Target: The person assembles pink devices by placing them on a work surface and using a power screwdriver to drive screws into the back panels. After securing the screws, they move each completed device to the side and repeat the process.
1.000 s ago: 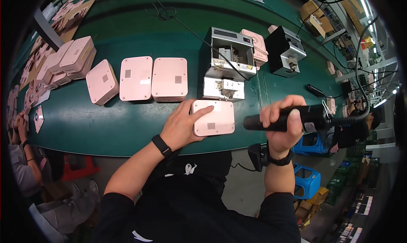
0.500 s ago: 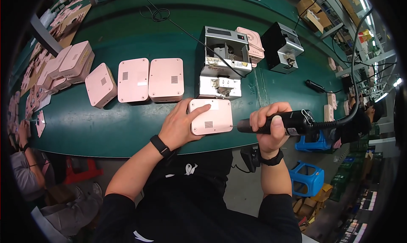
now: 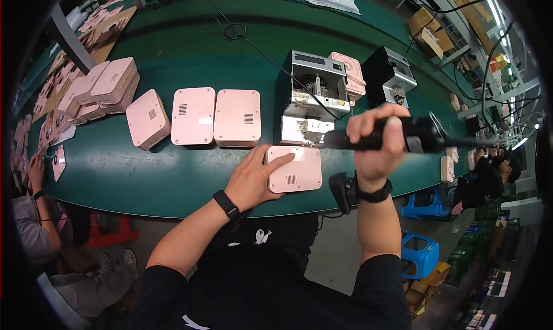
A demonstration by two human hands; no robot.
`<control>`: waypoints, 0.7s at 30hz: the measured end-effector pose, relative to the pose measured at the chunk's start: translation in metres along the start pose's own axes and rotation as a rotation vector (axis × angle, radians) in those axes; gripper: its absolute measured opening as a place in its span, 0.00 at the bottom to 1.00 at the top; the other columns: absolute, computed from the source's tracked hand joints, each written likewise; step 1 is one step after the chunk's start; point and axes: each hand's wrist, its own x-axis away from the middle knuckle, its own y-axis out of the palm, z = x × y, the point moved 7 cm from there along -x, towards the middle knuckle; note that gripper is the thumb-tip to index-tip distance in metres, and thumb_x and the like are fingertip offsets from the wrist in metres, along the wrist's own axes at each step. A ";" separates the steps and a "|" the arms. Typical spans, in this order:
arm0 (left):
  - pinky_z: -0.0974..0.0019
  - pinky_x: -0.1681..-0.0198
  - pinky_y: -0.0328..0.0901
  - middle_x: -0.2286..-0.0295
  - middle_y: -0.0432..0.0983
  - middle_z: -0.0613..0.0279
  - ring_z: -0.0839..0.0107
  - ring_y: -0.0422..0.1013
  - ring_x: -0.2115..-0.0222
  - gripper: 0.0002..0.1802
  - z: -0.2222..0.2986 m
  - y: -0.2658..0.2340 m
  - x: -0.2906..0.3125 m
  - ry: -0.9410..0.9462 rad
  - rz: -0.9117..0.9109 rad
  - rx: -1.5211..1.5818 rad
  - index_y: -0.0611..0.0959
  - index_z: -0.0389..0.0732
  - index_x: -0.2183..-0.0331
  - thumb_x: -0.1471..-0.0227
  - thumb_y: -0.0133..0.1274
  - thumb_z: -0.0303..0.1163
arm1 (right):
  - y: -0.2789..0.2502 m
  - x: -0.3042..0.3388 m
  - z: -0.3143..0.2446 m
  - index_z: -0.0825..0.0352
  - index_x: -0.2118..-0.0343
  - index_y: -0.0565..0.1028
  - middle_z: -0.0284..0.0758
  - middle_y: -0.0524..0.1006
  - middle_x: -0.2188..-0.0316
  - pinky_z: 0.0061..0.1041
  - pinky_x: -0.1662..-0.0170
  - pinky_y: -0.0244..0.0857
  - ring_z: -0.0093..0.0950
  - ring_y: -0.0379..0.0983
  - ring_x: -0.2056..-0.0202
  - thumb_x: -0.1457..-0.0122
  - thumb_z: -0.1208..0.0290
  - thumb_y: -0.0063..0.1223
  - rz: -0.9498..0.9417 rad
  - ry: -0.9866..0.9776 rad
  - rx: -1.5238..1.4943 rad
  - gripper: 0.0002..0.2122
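My left hand point(image 3: 249, 179) grips a pale pink square box point(image 3: 305, 179) by its left side, the thumb lying across its top face. Small screw holes mark the corners, and a slotted vent and a pale label show on that face. My right hand point(image 3: 380, 145) is wrapped round a black corded electric screwdriver point(image 3: 423, 135), held sideways. Its bit end points left, by the lower front of a silver and black screw feeder point(image 3: 311, 102); whether they touch I cannot tell.
Several similar pink boxes point(image 3: 237, 117) stand left on the green table point(image 3: 144, 183), some stacked. Behind the feeder are another pink box point(image 3: 348, 71) and a second feeder point(image 3: 391, 71). A black cable point(image 3: 265, 56) hangs across. Co-workers sit at both sides.
My right hand has lifted the screwdriver away from the pink box's lower right corner, up toward the feeder's front. My left hand still holds the box. The whole view has shifted slightly.
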 end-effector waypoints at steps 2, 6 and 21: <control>0.55 0.49 0.67 0.52 0.65 0.51 0.52 0.67 0.51 0.44 -0.001 0.001 -0.001 -0.001 0.003 0.000 0.76 0.58 0.45 0.69 0.72 0.37 | 0.000 -0.010 0.012 0.67 0.62 0.65 0.35 0.68 0.81 0.28 0.76 0.62 0.26 0.63 0.83 0.37 0.63 0.45 0.044 0.061 0.134 0.11; 0.55 0.49 0.67 0.52 0.65 0.51 0.52 0.67 0.51 0.43 -0.003 0.001 0.001 -0.015 0.006 0.001 0.76 0.58 0.45 0.68 0.72 0.37 | 0.011 0.008 0.015 0.67 0.61 0.65 0.35 0.68 0.81 0.28 0.75 0.63 0.26 0.64 0.83 0.36 0.61 0.46 -0.021 0.163 0.094 0.12; 0.55 0.48 0.66 0.50 0.65 0.51 0.51 0.67 0.50 0.45 -0.004 0.003 0.000 -0.002 0.012 0.018 0.76 0.59 0.45 0.70 0.72 0.37 | 0.004 -0.009 -0.003 0.65 0.62 0.65 0.34 0.68 0.80 0.30 0.74 0.62 0.26 0.64 0.83 0.36 0.58 0.44 0.025 -0.048 0.134 0.13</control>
